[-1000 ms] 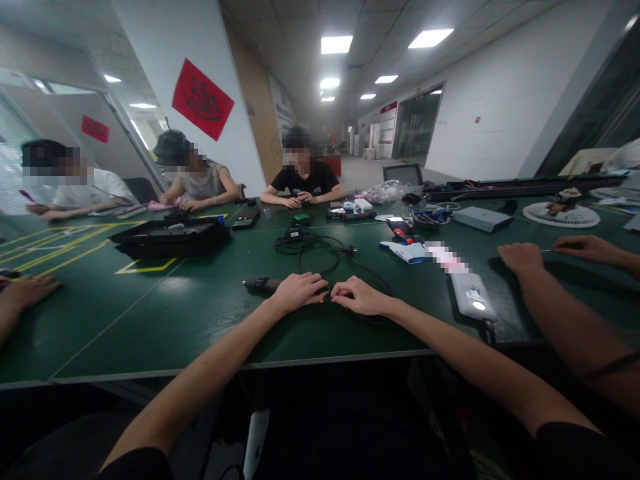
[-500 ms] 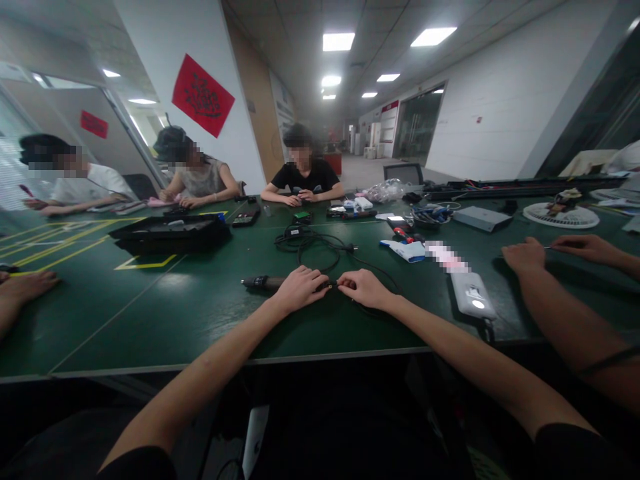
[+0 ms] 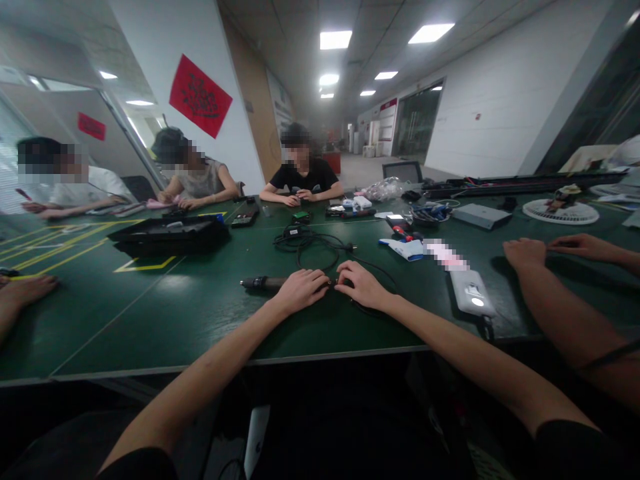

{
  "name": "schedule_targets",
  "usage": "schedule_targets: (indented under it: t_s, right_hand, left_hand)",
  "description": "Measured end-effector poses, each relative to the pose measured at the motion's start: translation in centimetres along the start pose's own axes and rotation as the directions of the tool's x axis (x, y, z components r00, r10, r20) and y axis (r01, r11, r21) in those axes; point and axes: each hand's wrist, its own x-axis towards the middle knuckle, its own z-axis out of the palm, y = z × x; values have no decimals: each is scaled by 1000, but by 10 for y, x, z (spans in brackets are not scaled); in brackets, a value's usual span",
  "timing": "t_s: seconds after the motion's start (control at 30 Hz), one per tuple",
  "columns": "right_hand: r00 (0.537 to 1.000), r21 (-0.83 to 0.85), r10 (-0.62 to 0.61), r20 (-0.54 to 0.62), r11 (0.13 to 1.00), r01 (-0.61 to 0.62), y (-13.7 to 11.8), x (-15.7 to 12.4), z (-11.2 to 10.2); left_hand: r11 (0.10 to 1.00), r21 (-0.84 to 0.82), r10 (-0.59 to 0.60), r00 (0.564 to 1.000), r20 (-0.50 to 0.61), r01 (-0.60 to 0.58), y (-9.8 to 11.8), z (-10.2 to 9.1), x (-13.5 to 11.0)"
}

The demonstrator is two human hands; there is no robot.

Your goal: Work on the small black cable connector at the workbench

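While our left fingers point(image 3: 316, 281) wrap the back end of the electric screwdriver point(image 3: 267, 284) on the green desk point(image 3: 200, 320), our right fingers point(image 3: 346, 271) pinch a black cord's tip. Past them lies a coiled cable point(image 3: 287, 241) with its plug point(image 3: 351, 247).

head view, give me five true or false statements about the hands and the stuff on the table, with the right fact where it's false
1. The left hand is on a dark cylindrical tool. True.
2. The right hand is on the round white grille. False: the right hand is beside the left, near the tool's end.
3. A black plug lies on the table beyond the hands. True.
4. The black tray is to the right of the hands. False: the black tray is to their left.
5. The table top is white. False: the table top is green.
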Motion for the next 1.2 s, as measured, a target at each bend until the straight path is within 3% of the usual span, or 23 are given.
schedule_targets:
  t_s: [0.2,0.7,0.9,1.2]
  right_hand:
    - [993,-85,18,116,996,-8,3,0,4]
    - [995,-197,53,80,980,-37,-3,1,8]
    - [995,-202,56,81,979,-39,-2,1,9]
    - [996,-191,47,80,981,-31,-2,1,8]
  left_hand:
    - [1000,-14,-8,1000,-6,8,0,1,0]
    - [1000,-11,-16,1000,-14,16,5,-2,2]
    - [996,7,-84,996,-1,84,9,-3,6]
    - [997,-43,-68,997,29,69,10,-5,6]
